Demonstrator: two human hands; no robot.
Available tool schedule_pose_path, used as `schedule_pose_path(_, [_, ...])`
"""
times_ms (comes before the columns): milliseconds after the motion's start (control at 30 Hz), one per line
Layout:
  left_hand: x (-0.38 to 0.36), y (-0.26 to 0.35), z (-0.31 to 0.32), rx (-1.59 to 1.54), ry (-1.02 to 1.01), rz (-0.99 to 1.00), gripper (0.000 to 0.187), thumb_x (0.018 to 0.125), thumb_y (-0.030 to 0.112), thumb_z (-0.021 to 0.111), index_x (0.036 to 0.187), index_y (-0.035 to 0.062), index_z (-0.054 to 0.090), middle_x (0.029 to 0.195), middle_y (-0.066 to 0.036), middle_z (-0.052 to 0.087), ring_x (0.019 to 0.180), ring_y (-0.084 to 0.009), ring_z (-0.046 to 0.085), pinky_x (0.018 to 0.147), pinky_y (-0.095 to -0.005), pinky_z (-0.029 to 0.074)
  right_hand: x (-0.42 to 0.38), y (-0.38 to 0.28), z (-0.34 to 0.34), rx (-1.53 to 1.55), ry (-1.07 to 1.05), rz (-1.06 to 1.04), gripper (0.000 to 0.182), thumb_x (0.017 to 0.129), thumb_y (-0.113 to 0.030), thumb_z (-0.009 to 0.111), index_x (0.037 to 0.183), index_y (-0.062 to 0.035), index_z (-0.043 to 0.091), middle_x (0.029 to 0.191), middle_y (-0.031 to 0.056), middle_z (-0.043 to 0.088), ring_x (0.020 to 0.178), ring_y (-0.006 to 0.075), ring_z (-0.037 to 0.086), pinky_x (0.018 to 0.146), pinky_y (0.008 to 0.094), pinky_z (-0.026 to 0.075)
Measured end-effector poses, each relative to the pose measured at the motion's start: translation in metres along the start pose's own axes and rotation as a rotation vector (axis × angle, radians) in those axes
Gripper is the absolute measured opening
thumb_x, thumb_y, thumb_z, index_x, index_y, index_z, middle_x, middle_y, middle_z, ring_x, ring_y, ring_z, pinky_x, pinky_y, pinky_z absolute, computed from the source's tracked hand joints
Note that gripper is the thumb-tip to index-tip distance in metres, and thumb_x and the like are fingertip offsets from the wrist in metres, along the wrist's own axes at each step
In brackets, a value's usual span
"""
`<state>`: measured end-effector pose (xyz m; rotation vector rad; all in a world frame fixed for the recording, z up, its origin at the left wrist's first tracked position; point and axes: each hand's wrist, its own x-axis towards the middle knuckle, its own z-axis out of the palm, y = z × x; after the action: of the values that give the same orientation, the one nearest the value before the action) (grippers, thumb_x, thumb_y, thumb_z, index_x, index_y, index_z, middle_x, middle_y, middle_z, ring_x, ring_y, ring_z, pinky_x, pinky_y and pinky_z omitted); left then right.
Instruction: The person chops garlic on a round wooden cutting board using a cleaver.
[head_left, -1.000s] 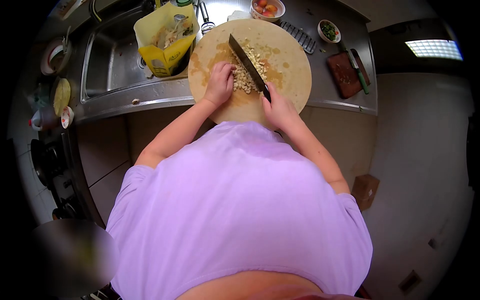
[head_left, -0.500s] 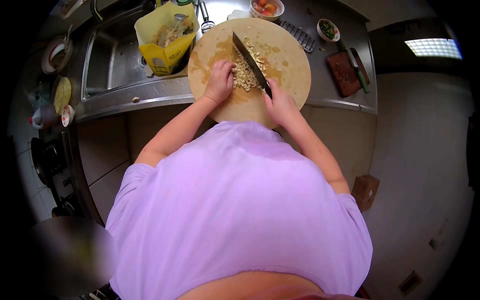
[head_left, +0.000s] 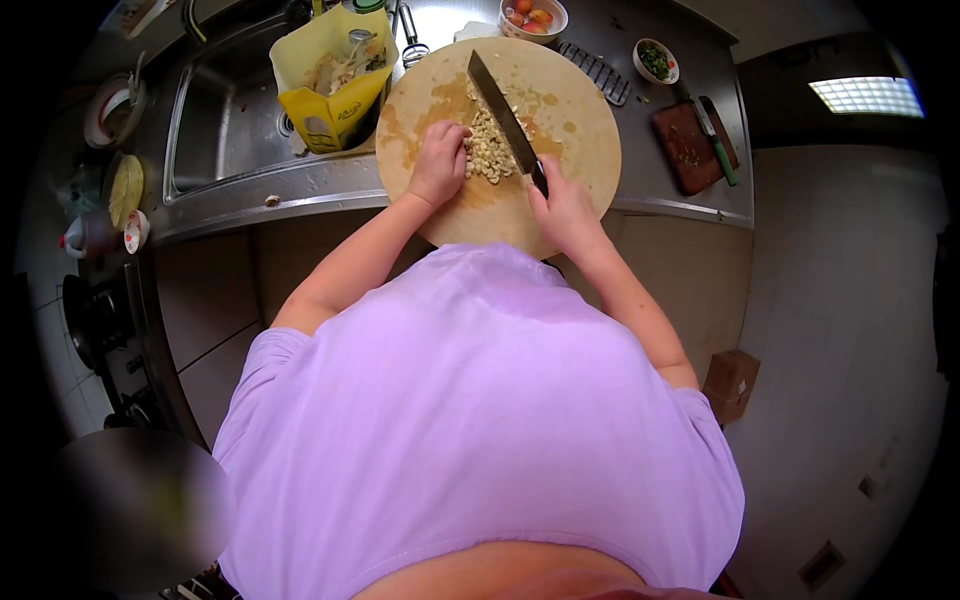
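In the head view, a round wooden chopping board (head_left: 420,100) holds a pile of small pale chopped pieces, possibly garlic (head_left: 487,153). My right hand (head_left: 566,208) is closed round the dark handle of a kitchen knife (head_left: 500,108). Its long blade slants away to the upper left, over the right side of the pile. Just left of the pile, my left hand (head_left: 440,163) rests on the board with its fingers curled inward. Whatever its fingertips hold, if anything, is hidden. Some more pale bits lie to the right of the blade.
Left of the board stand a yellow bag of scraps (head_left: 318,108) and a metal sink (head_left: 225,125). Behind it sits a bowl of reddish fruit (head_left: 533,18). To the right are a bowl of chopped greens (head_left: 655,62) and a brown board (head_left: 683,150) with a green-handled knife (head_left: 718,148).
The knife blade has shifted slightly; its tip is now a little farther from me. My left hand stays in nearly the same place beside the pile.
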<state>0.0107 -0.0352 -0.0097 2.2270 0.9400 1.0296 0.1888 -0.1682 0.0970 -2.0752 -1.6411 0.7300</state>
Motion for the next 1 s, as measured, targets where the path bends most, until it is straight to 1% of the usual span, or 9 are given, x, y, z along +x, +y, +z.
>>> schedule_pose_path(67, [0.000,0.001,0.000,-0.001,-0.001,0.006,0.018,0.084,-0.001,0.054,0.101,0.0005,0.059,0.108,-0.019,0.056,0.105,-0.0373,0.052,0.093,-0.0411,0.043,0.003,0.002,0.005,-0.053,-0.042,0.013,0.044,0.091,-0.019,0.056,0.130,-0.0034,0.044,0.089,0.0271,0.066,0.081,0.0464,0.063,0.073,0.0543,0.050])
schedule_pose_path(200, [0.000,0.002,-0.002,-0.002,0.004,0.003,0.017,0.084,0.000,0.054,0.101,0.0006,0.059,0.107,-0.019,0.056,0.104,-0.0375,0.052,0.094,-0.0414,0.043,0.001,-0.004,0.001,-0.023,-0.032,0.001,0.043,0.091,-0.020,0.056,0.129,-0.0034,0.045,0.088,0.0271,0.066,0.081,0.0461,0.063,0.073,0.0540,0.050])
schedule_pose_path(267, [-0.001,0.002,0.000,0.002,-0.001,-0.004,0.017,0.085,0.000,0.053,0.101,0.0006,0.059,0.107,-0.019,0.056,0.105,-0.0375,0.052,0.094,-0.0415,0.043,0.000,-0.001,0.004,-0.059,-0.035,-0.028,0.044,0.090,-0.019,0.057,0.130,-0.0037,0.044,0.088,0.0267,0.066,0.080,0.0460,0.063,0.072,0.0539,0.050])
schedule_pose_path(400, [0.001,0.003,-0.002,0.003,0.004,0.005,0.017,0.084,0.000,0.054,0.101,0.0005,0.059,0.107,-0.019,0.056,0.104,-0.0377,0.052,0.094,-0.0418,0.043,0.002,0.000,0.004,-0.052,-0.045,-0.005,0.044,0.090,-0.018,0.057,0.130,-0.0041,0.044,0.086,0.0264,0.066,0.080,0.0458,0.063,0.072,0.0539,0.050])
schedule_pose_path(467, [0.001,0.003,-0.002,0.005,0.003,0.007,0.018,0.083,0.000,0.054,0.101,0.0005,0.059,0.106,-0.019,0.056,0.104,-0.0378,0.052,0.093,-0.0421,0.043,-0.004,-0.008,0.002,-0.001,0.016,-0.084,0.043,0.090,-0.017,0.057,0.129,-0.0045,0.044,0.085,0.0267,0.066,0.080,0.0462,0.063,0.072,0.0544,0.049])
schedule_pose_path(567, [-0.002,0.003,0.001,-0.002,0.040,0.005,0.018,0.082,0.001,0.056,0.100,0.0005,0.059,0.105,-0.019,0.055,0.102,-0.0377,0.052,0.091,-0.0423,0.043,-0.008,-0.012,0.007,0.004,-0.056,-0.052,0.042,0.090,-0.017,0.057,0.128,-0.0047,0.045,0.085,0.0275,0.065,0.081,0.0466,0.063,0.072,0.0548,0.049])
schedule_pose_path(667, [0.002,0.002,0.000,0.037,0.067,0.041,0.017,0.080,0.002,0.059,0.097,0.0009,0.060,0.103,-0.018,0.055,0.099,-0.0368,0.052,0.089,-0.0418,0.044,-0.005,-0.009,0.011,0.005,-0.060,-0.026,0.043,0.090,-0.018,0.057,0.129,-0.0046,0.044,0.087,0.0282,0.065,0.082,0.0474,0.063,0.073,0.0553,0.049])
schedule_pose_path(833, [0.001,0.002,0.000,0.045,0.017,0.037,0.014,0.079,0.004,0.062,0.092,0.0022,0.060,0.101,-0.016,0.057,0.098,-0.0352,0.053,0.088,-0.0410,0.044,-0.005,-0.009,0.008,-0.020,-0.072,0.003,0.043,0.090,-0.019,0.056,0.128,-0.0050,0.044,0.088,0.0284,0.065,0.083,0.0478,0.063,0.073,0.0555,0.049])
schedule_pose_path(1000, [0.001,0.001,-0.001,0.018,-0.015,0.020,0.013,0.079,0.004,0.061,0.092,0.0027,0.060,0.100,-0.016,0.057,0.099,-0.0350,0.053,0.089,-0.0408,0.044,-0.004,-0.009,0.002,0.000,-0.090,0.031,0.044,0.090,-0.020,0.056,0.130,-0.0059,0.043,0.089,0.0278,0.066,0.084,0.0472,0.063,0.075,0.0553,0.050])
